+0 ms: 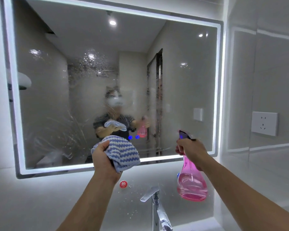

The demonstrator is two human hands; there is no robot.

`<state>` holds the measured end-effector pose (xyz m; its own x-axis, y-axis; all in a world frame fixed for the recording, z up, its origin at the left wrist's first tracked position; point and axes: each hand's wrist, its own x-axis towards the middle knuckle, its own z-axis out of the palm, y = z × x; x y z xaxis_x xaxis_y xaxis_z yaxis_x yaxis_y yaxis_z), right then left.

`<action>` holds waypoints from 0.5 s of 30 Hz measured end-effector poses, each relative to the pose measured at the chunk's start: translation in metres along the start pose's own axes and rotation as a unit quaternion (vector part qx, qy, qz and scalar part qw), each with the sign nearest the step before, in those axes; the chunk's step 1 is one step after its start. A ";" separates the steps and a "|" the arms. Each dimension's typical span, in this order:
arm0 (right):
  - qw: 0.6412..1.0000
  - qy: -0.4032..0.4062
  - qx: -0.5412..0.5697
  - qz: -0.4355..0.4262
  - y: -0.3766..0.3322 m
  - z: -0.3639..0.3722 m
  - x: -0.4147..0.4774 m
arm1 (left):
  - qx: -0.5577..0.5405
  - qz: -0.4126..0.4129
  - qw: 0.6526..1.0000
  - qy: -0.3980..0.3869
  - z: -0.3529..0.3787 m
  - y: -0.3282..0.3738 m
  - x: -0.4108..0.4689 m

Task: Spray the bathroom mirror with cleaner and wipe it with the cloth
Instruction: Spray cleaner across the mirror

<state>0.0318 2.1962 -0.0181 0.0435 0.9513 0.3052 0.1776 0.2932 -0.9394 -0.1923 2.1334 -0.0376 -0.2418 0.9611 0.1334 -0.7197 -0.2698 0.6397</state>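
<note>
Spraying nearly done, wiping next

Gripping the neck of the bottle (191,180), the right hand (190,151) holds it upright at the right, near the mirror's lower right corner, with the nozzle (185,135) aimed at the glass. A finger seems to sit at the trigger, though whether it is pressed I cannot tell. Pink cleaner fills about the lower third of the bottle.

At the middle, the left hand (103,157) is closed around a bunched cloth (123,151), striped blue and white, raised in front of the mirror's bottom edge and not clearly touching the glass.

Beyond both hands, the mirror (190,80) carries droplets in its upper middle and runs and streaks across its lower left and centre. The right part looks mostly dry. Two small blue lights (133,137) glow low on the glass. Spatter also dots the wall below, near a red sticker (123,184) and above the tap (154,202). A socket (264,123) sits on the right wall, well apart from the bottle.

The step in hand appears to be spraying, late in that step. Next, a burst toward the dry right side may be needed; then the cloth must press flat on the glass and sweep through the wet patches before the runs reach the frame.
</note>
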 end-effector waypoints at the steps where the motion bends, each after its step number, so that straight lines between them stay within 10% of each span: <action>1: 1.000 -0.012 0.016 0.003 -0.004 0.008 0.000 | 0.000 0.009 1.000 0.003 -0.004 0.005 -0.001; 15: 0.991 -0.007 0.002 -0.136 -0.051 0.100 -0.007 | 0.052 0.090 0.993 0.056 -0.048 0.072 -0.021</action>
<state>-0.0762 2.1836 0.0121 -0.0198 0.8385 0.5445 0.1763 0.5390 -0.8236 -0.2702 2.0909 -0.0312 -0.4358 0.8837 0.1711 -0.5891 -0.4237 0.6881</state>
